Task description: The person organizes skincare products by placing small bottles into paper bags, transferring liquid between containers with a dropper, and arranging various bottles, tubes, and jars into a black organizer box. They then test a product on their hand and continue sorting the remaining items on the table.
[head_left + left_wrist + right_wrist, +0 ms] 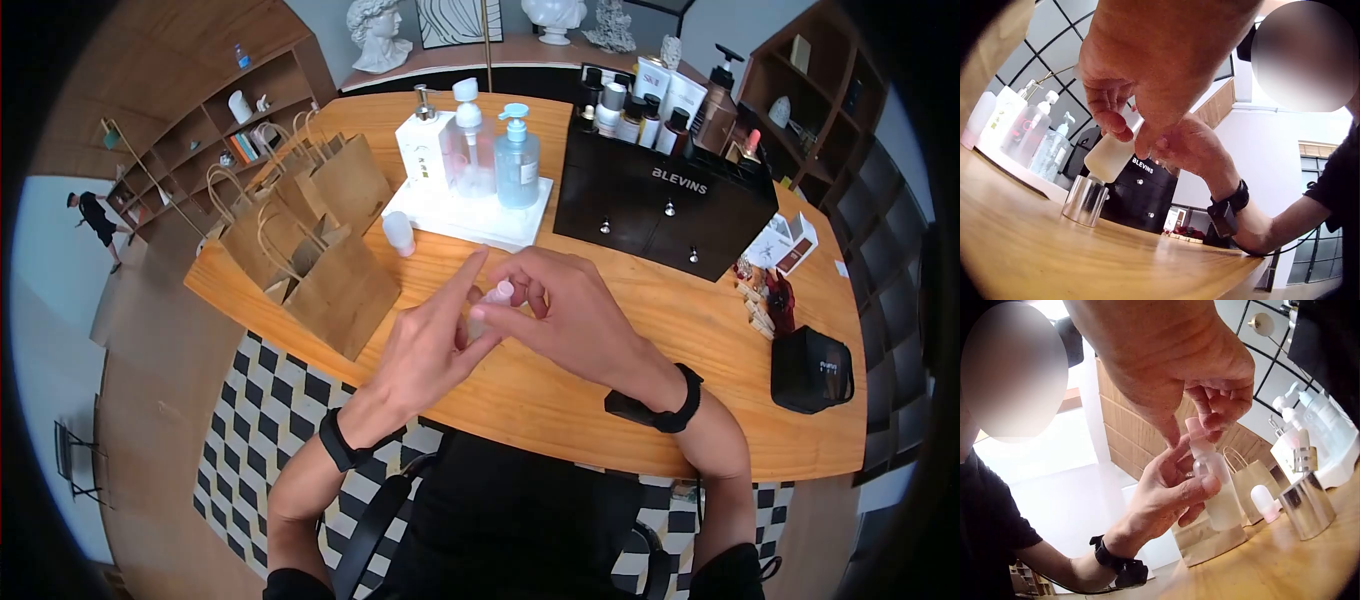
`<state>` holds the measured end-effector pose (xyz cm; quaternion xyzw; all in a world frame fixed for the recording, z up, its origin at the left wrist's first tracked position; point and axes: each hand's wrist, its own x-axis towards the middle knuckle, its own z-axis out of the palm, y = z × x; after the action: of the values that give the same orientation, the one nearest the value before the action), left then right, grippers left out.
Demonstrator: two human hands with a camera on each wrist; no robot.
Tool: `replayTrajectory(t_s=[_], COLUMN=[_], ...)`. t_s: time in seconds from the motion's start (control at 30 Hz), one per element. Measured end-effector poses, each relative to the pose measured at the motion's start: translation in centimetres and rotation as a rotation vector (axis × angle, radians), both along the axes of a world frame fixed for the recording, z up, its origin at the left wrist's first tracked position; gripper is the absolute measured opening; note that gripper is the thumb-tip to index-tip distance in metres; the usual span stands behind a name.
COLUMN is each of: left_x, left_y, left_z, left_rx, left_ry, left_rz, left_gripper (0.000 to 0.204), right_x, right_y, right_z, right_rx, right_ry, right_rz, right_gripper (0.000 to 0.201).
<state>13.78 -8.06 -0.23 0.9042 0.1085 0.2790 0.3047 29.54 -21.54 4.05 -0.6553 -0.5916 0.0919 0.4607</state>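
Worktop [600,430]: wood, beneath my fingers; anything I lose hold of lands on it.
Paper bags [345,295]: beyond and left of my left fingers.
BLEVINS organizer [640,215]: black, beyond and right of my right fingers, bottles and tubes in its top.
White tray [455,226]: ahead of my fingers, bearing pump bottles [517,170].
Right hand [580,315]: fingers bent, pinching the pinkish piece; a sideways push here could lever it crooked and let liquid escape.
Left hand [415,350]: thumb and fingers gripping the frosted bottle; too light a hold might let it twist or slip, too hard a squeeze could push liquid up if the wall gives.
Frosted bottle [1222,509]: between my left fingers, raised above the worktop, pale contents inside; tipping it further would risk a spill if its mouth isn't sealed, which I can't tell.
Silver cap [1307,509]: upright near my fingers; a dropping wrist might knock it over.
Squeeze bottle [398,232]: small, pink-capped, ahead of my left fingers.
Pinkish piece [1194,428]: at the bottle's top, between my right fingers; small enough to slide free if they're damp.
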Motion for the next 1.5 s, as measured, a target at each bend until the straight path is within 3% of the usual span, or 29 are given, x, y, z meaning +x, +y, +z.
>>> replayTrajectory(t_s=[0.07,0.2,0.4,0.47,0.57,0.67,1.0,1.07,1.2,1.27,1.3,1.4,1.47,1.5], left_x=[-0.2,-0.6,-0.9,-0.9,-0.6,-0.6,-1.0,-1.0,-1.3,-1.2,-1.1,-1.0,-1.0,-1.0], left_y=[0.2,0.5,-0.3,-0.6,-0.6,-0.6,0.5,0.8,1.0,0.9,0.9,0.9,1.2,1.2], left_z=[-0.2,-0.7,-1.7,-1.6,-2.3,-1.8,-1.4,-1.7,-1.8,-1.7,-1.5,-1.3,-1.5,-1.4], left_rx=[0.010,0.061,0.158,0.191,0.172,0.222,0.279,0.273,0.259,0.272,0.272,0.296,0.287,0.287], left_ry=[0.017,0.043,-0.029,-0.032,-0.116,-0.097,-0.057,-0.068,-0.082,-0.060,-0.060,-0.073,-0.106,-0.106], left_rz=[-0.061,-0.064,0.051,0.075,0.092,0.071,0.027,0.016,0.031,0.027,0.026,0.038,0.043,0.042], left_gripper=[0.096,0.098,0.082,0.057,0.043,0.039,0.037,0.038,0.039,0.040,0.040,0.039,0.039,0.039], right_x=[0.3,0.5,0.4,0.2,0.1,0.3,0.8,1.5,1.5,0.9,0.9,1.0,1.0,1.0], right_y=[0.4,0.4,0.0,0.1,0.3,0.6,0.6,0.7,0.6,0.3,0.3,0.7,1.0,0.9], right_z=[-0.9,-0.7,-0.1,0.0,-0.2,0.2,0.1,-0.3,1.0,2.0,1.7,0.7,0.3,0.3], right_rx=[-0.035,-0.081,-0.101,-0.169,-0.137,-0.217,-0.222,-0.052,0.159,-0.296,-0.296,-0.289,0.040,0.041], right_ry=[0.051,0.043,0.079,0.138,0.098,-0.091,-0.080,-0.266,-0.415,-0.213,-0.212,-0.143,-0.167,-0.167], right_rz=[0.045,0.027,-0.026,-0.050,-0.047,-0.102,0.053,0.203,0.238,0.061,0.060,0.080,0.179,0.178], right_gripper=[0.029,0.025,0.025,0.025,0.027,0.031,0.025,0.029,0.032,0.031,0.031,0.025,0.022,0.022])
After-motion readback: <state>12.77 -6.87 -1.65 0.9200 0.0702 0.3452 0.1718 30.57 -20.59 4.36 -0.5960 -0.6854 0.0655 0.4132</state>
